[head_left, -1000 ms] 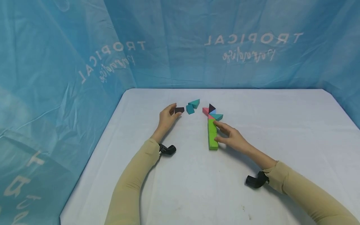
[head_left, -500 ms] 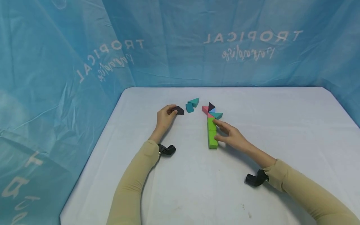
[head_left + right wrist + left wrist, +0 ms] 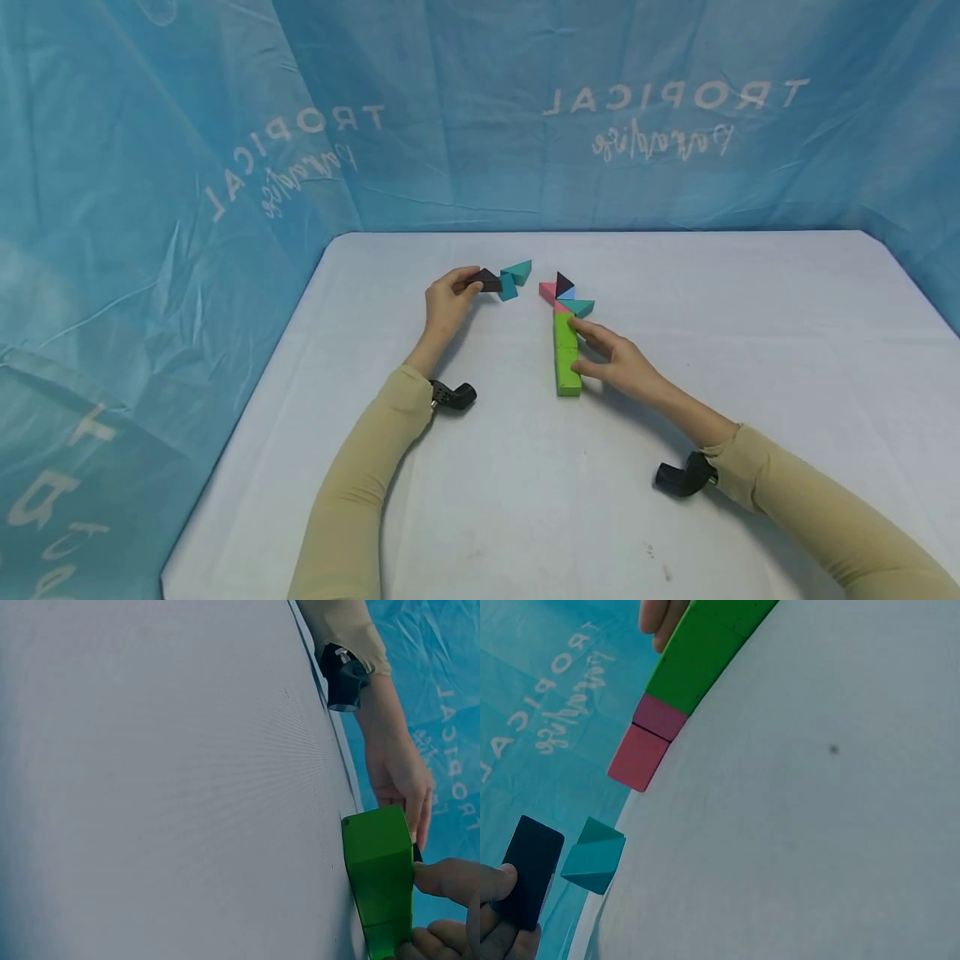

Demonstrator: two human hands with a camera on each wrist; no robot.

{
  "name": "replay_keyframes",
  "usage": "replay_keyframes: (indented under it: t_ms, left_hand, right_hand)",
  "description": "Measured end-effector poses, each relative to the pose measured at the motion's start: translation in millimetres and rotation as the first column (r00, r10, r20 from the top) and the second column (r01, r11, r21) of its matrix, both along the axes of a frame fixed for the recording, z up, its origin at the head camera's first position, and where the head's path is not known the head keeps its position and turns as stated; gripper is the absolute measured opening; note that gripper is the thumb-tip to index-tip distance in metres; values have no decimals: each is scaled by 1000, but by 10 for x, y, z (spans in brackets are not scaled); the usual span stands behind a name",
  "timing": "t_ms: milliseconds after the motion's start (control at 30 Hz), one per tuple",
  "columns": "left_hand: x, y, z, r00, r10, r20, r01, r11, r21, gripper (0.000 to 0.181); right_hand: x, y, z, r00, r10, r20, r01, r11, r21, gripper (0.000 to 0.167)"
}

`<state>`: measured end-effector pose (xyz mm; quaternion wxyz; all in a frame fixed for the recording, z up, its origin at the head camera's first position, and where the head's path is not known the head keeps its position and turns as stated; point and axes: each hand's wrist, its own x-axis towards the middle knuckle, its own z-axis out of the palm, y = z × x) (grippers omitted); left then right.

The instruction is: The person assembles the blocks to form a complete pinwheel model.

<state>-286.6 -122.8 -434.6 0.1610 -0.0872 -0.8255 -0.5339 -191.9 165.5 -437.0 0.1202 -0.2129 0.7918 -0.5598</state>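
My left hand [image 3: 446, 307] pinches a black triangular block [image 3: 486, 281] between thumb and fingers. In the left wrist view, the thumb presses a flat face of this black block [image 3: 531, 871]. Just right of it in the head view lie two teal blocks [image 3: 517, 271], which touch or nearly touch each other. My right hand [image 3: 624, 365] rests its thumb and fingertips against the right side of two green blocks [image 3: 567, 358] standing end to end in a line. Above them sit pink [image 3: 548, 292], black [image 3: 564, 285], blue [image 3: 567, 294] and teal [image 3: 579, 307] triangular blocks, grouped closely.
A white-covered table [image 3: 480, 492] bears all the blocks. Blue printed sheeting [image 3: 465, 117] hangs behind and to the left. Black wrist cameras [image 3: 455, 397] jut out from both sleeves.
My left hand first turned the black block and drew it slightly nearer. It then carried the block up and right towards the teal blocks. My right hand has stayed in place.
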Motion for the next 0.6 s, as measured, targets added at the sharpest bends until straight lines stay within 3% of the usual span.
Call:
replay_keyframes:
  t_ms: [233,600]
  left_hand:
    - [0,146,10,998,-61,4,61,998,12,28]
    - [0,444,-48,986,-167,3,167,984,-55,31]
  right_hand:
    - [5,-5,12,1000,1,-19,-1,1000,12,68]
    - [11,-13,4,1000,1,-23,-1,1000,19,68]
